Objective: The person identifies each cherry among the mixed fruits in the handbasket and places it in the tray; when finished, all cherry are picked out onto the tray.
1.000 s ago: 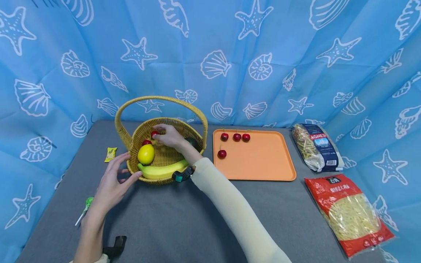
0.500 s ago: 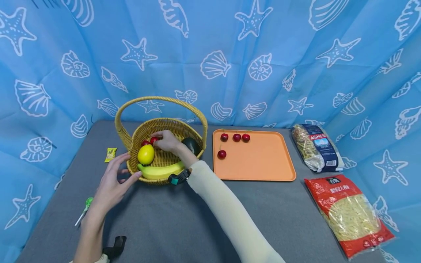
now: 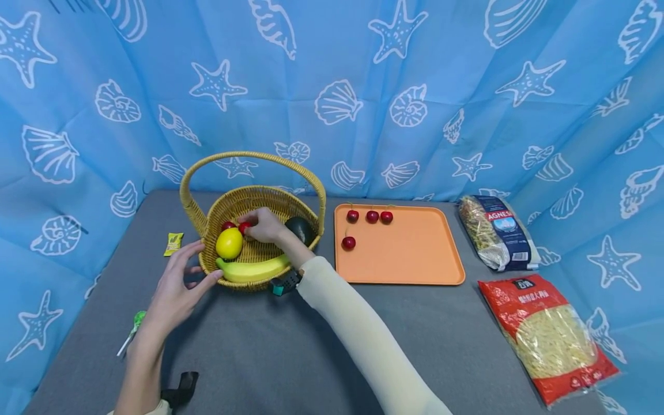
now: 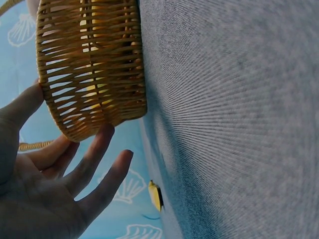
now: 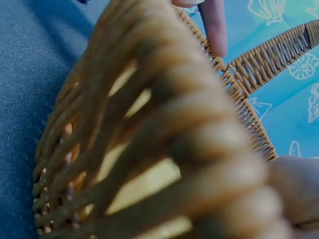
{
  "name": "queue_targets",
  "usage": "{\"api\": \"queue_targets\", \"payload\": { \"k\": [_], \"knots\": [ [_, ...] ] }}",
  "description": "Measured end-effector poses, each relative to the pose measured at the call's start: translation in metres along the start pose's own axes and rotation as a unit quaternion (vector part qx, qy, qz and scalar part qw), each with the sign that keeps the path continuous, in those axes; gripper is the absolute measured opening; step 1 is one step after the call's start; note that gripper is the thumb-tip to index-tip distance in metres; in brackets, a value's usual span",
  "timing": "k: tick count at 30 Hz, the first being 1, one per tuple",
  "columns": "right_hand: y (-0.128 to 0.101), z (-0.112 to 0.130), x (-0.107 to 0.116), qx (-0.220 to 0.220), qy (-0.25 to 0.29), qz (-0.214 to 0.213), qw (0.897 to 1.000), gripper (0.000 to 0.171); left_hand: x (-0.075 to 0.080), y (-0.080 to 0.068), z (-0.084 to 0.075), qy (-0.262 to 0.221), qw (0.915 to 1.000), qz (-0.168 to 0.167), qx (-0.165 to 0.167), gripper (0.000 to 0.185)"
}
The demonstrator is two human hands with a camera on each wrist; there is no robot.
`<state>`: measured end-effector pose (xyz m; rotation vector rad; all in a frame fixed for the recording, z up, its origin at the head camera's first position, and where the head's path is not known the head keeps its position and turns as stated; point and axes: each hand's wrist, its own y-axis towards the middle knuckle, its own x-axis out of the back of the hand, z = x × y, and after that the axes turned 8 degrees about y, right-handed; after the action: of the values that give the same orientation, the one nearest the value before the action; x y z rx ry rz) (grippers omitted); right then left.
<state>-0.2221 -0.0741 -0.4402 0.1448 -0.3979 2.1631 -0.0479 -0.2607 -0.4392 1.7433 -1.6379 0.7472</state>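
Lowered since the earlier frames: right hand (image 3: 266, 226), now deeper in the round woven wicker basket (image 3: 249, 202), fingers pinching a small red cherry (image 3: 243, 226). Left of that pinch, left hand (image 3: 176, 291) relaxed, fingers straight against the basket wall, grasping nothing. Just left of the cherry, yellow lemon (image 3: 229, 243); below, yellow banana (image 3: 254, 269). Advisable: light pinch, basket braced. Well right, flat orange plastic tray (image 3: 415, 253).

Your right hand (image 3: 264, 225) reaches forward with fingers curled in a pinch; your left hand (image 3: 178, 282) lies spread, fingers straight.
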Motion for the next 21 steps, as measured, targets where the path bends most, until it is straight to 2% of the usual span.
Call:
{"api": "queue_targets", "payload": {
  "k": [6,10,16,21],
  "knots": [
    [-0.012,0.002,0.006,0.005,0.079,-0.008,0.997,0.033,0.000,0.000,0.000,0.003,1.0000,0.001,0.004,0.076],
    [-0.032,0.005,0.018,0.032,0.087,0.007,0.996,0.036,0.000,0.000,0.000,0.004,1.0000,0.002,0.007,0.076],
    [-0.082,0.009,0.044,0.094,0.076,0.019,0.993,0.038,0.000,0.001,0.000,0.005,1.0000,0.000,0.003,0.076],
    [-0.133,0.001,0.070,0.186,0.085,0.026,0.978,0.031,0.000,0.000,0.001,0.004,1.0000,0.001,0.000,0.076]
  ]
}}
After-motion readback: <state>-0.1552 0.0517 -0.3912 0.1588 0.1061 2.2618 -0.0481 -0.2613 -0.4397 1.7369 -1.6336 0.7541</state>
